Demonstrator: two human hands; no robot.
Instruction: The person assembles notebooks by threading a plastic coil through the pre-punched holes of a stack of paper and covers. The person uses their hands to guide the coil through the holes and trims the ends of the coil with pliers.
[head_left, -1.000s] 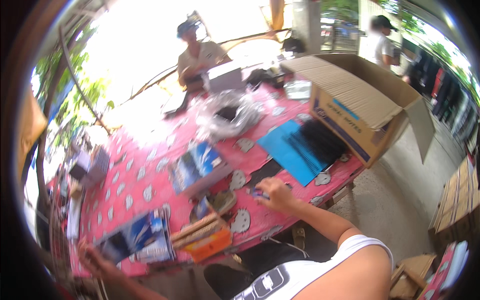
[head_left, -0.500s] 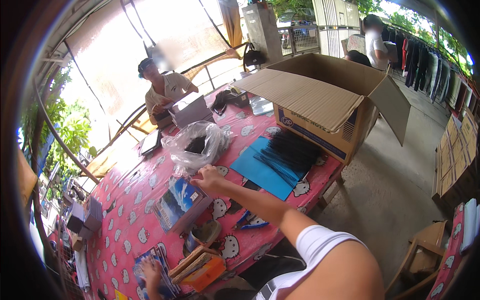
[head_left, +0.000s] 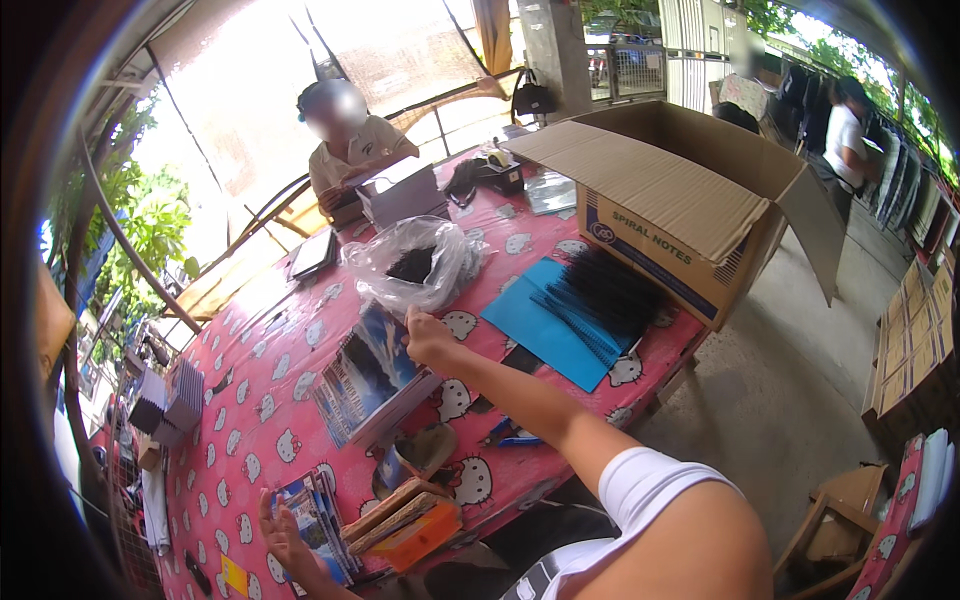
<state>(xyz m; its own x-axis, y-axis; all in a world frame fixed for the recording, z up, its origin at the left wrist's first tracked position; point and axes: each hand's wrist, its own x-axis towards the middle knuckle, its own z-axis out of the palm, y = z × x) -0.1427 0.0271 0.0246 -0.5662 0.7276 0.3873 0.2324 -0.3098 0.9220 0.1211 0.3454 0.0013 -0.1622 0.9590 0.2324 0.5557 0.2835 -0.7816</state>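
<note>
We close our right hand on the notebook stack, while our open left hand rests on the covers; next needs a careful lift.

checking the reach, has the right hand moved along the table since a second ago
Yes. The right hand was near the table's front edge by the blue sheet; now it is farther in, at the stack of picture covers, next to the clear plastic bag.

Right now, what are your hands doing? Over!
Right hand on the top edge of the picture stack. Left hand on the small booklets near the table edge. Plastic bag sits just beyond the right hand.
</note>
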